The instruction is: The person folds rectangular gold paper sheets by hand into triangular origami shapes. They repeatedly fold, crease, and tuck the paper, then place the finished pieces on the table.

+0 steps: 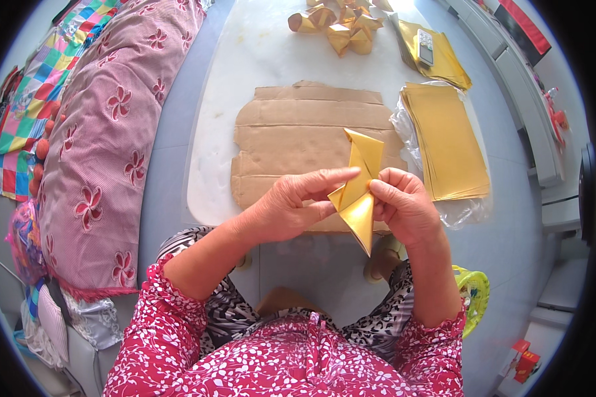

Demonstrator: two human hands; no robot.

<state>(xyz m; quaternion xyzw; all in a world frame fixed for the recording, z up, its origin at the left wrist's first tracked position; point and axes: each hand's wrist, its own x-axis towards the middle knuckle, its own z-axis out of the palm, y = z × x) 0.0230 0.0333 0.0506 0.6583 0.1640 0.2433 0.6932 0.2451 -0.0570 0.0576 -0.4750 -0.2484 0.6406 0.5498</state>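
Observation:
A folded piece of gold foil paper (361,173) is held in the air above the front part of a flattened cardboard sheet (298,144). My right hand (407,206) pinches its right edge between thumb and fingers. Pointed ends stick out at the top and bottom of the fold, and a smaller corner juts to the left. On that left side is my left hand (298,198), its index finger and thumb spread apart. The index fingertip lies over the paper and the thumb tip is close to the jutting corner; whether they press on it is hard to see.
The cardboard lies on a white table (213,129). To the right is a stack of flat gold sheets (447,144) on clear plastic. Behind it, a remote control (425,47) rests on more gold sheets (449,62). Several folded gold pieces (342,30) sit at the far end.

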